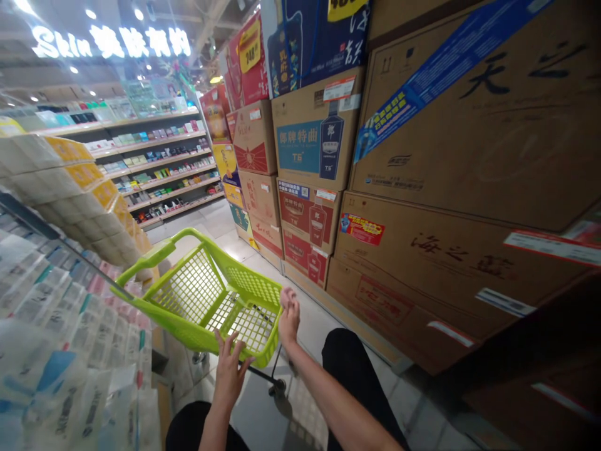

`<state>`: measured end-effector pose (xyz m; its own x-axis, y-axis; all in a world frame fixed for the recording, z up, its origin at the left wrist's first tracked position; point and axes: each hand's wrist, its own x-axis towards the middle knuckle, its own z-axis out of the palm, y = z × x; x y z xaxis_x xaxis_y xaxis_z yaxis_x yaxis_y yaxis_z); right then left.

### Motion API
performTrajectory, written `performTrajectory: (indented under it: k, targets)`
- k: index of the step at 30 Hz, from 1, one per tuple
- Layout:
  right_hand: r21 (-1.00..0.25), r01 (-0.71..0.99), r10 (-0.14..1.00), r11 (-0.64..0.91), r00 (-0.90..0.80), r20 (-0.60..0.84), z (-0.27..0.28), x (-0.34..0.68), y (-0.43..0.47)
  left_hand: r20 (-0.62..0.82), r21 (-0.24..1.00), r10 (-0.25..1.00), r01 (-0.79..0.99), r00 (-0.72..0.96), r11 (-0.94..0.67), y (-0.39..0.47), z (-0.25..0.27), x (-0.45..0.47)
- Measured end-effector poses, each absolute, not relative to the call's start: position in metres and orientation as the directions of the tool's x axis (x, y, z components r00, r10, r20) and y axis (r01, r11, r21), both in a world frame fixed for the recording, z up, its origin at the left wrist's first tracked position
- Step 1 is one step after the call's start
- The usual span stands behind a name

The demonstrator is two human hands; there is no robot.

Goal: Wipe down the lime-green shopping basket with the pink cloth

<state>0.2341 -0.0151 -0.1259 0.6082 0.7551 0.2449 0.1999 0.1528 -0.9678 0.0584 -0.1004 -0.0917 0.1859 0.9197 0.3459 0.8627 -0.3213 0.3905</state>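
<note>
Green cart [188, 332] stands between stacked cartons [307, 144] and wrapped packs [98, 376]. Left hand [228, 366] — fingers spread, at cart's near end. Right hand [288, 321] — curled, same end; cannot tell whether it pinches anything.

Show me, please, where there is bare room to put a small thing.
Free: the perforated bottom of the green cart, bordered by its walls; and the strip of floor between the cart and the stacked cartons. Crowded: the left side, filled with wrapped packs, and the cart's near rim, where the left hand and right hand are.
</note>
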Motion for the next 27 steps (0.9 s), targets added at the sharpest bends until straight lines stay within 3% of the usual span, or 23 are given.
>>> performTrajectory:
  k: [4,7,8,13,17,21,24,27]
  targets:
    - [-0.85,0.431,0.81,0.303,0.353,0.468,-0.169,0.217,-0.08,0.348,0.398,0.925,0.869,0.154,-0.294,-0.102,-0.092,0.069]
    - [-0.676,0.478,0.787,0.561,-0.053,0.615,-0.158,0.251,-0.059,0.329,0.382,0.932,0.881,0.154,-0.28,-0.104,-0.087,0.074]
    - [-0.662,0.482,0.785,0.575,-0.096,0.612,-0.146,0.269,-0.038,0.325,0.374,0.933,0.885,0.156,-0.278,-0.105,-0.085,0.076]
    - [-0.724,0.561,0.853,0.402,0.059,0.519,-0.09,0.321,0.045,0.353,0.311,0.92,0.905,0.173,-0.289,-0.107,-0.082,0.096]
    - [-0.721,0.602,0.859,0.343,0.11,0.5,-0.104,0.287,-0.009,0.403,0.228,0.907,0.946,0.123,-0.23,-0.11,-0.085,0.122]
    - [-0.709,0.608,0.886,0.356,0.021,0.463,-0.136,0.268,-0.087,0.403,0.174,0.908,0.965,0.113,-0.197,-0.111,-0.081,0.126]
    - [-0.726,0.556,0.886,0.405,-0.041,0.462,-0.133,0.284,-0.085,0.358,0.16,0.923,0.965,0.138,-0.207,-0.105,-0.069,0.101]
    - [-0.755,0.528,0.881,0.39,0.024,0.472,-0.118,0.302,-0.042,0.38,0.127,0.909,0.963,0.172,-0.236,-0.089,-0.053,0.076]
